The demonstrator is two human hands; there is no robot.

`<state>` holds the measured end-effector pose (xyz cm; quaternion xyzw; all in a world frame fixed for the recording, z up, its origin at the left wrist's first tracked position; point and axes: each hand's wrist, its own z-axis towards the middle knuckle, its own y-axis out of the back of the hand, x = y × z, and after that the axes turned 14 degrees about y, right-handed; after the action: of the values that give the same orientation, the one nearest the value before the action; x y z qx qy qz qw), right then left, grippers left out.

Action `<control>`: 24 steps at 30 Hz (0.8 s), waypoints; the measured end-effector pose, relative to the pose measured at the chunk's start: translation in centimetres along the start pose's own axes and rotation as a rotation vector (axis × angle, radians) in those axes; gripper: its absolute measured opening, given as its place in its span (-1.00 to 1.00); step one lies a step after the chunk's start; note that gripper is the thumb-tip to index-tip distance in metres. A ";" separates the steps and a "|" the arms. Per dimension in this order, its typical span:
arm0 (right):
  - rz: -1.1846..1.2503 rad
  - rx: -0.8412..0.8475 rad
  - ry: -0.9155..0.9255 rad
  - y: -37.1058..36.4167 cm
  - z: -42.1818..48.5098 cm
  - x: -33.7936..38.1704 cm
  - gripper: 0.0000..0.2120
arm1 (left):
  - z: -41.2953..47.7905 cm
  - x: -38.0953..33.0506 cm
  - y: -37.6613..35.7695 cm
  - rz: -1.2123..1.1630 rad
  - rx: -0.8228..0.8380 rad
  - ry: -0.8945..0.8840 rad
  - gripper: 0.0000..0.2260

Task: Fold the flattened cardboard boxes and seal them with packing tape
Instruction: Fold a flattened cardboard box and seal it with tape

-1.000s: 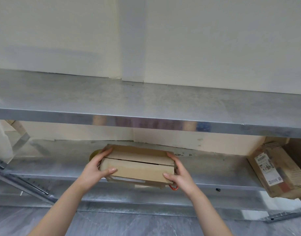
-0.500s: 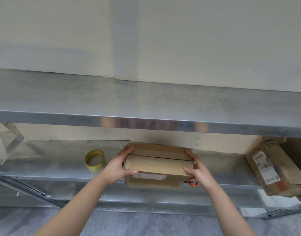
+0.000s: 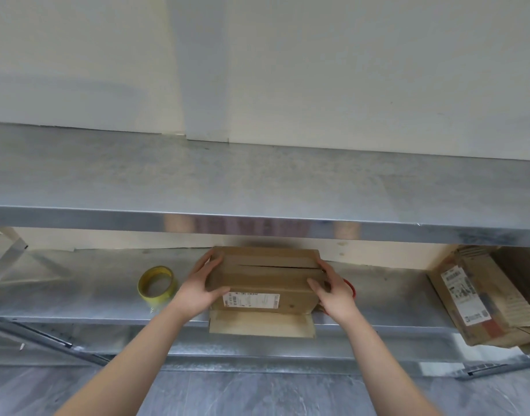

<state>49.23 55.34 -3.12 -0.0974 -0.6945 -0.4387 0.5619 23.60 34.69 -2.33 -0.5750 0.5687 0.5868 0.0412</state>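
We grip the cardboard box (image 3: pixel 263 273) with left hand (image 3: pixel 201 291) and right hand (image 3: pixel 332 292) curled round its ends. A red object (image 3: pixel 351 288) sits mostly hidden behind the right.

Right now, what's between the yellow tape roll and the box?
Head view: the left hand, gripping the cardboard box; bare shelf beside the yellow tape roll.

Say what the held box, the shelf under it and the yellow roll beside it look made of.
Box: brown cardboard, matte; flap seam on top and a printed white label on the front. Shelf: sheet metal, probably galvanised steel; grey mottled sheen with faint reflections. Yellow roll: likely plastic packing tape; glossy, translucent yellowish ring with an open core.
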 end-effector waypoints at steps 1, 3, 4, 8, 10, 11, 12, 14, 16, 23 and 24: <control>-0.054 0.005 0.018 -0.1 0.0 -0.1 -0.44 | 0.2 -0.2 0.2 0.021 0.023 0.006 -0.36; -0.175 0.024 0.059 -0.2 -0.3 -0.3 -0.42 | 0.0 -0.3 0.6 0.108 0.077 0.012 -0.36; -0.244 0.032 0.067 -0.1 -0.4 -0.2 -0.41 | -0.2 -0.2 0.7 0.166 0.088 0.006 -0.37; -0.457 -0.020 0.117 0.1 -0.6 0.5 -0.42 | -0.9 -0.5 1.0 0.459 0.012 -0.043 -0.35; -0.502 -0.061 0.165 0.1 -0.8 1.3 -0.44 | -1.1 -1.0 1.2 0.521 -0.067 -0.084 -0.33; -0.530 -0.082 0.205 0.0 -0.9 1.8 -0.46 | -1.3 -1.3 1.4 0.546 -0.096 -0.114 -0.33; -0.565 -0.098 0.251 -0.1 -1.0 2.4 -0.49 | -1.6 -1.6 1.6 0.572 -0.117 -0.142 -0.31; -0.642 -0.107 0.352 -0.7 -1.3 3.7 -0.55 | -2.1 -1.7 2.1 0.606 -0.157 -0.178 -0.28; -0.702 -0.091 0.463 -1.8 -1.7 5.3 -0.60 | -3.0 -1.3 2.9 0.630 -0.211 -0.180 -0.29; -0.653 0.172 0.658 -11.8 -5.0 10.3 -0.53 | -5.7 8.0 7.6 0.785 -0.182 -0.108 -0.33; -0.644 0.200 0.675 -13.8 -5.1 10.6 -0.53 | -5.7 9.3 8.3 0.808 -0.164 -0.090 -0.36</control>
<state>40.37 39.62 -0.91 0.3251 -0.5067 -0.5287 0.5984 18.25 22.07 -2.14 -0.2809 0.6976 0.6236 -0.2135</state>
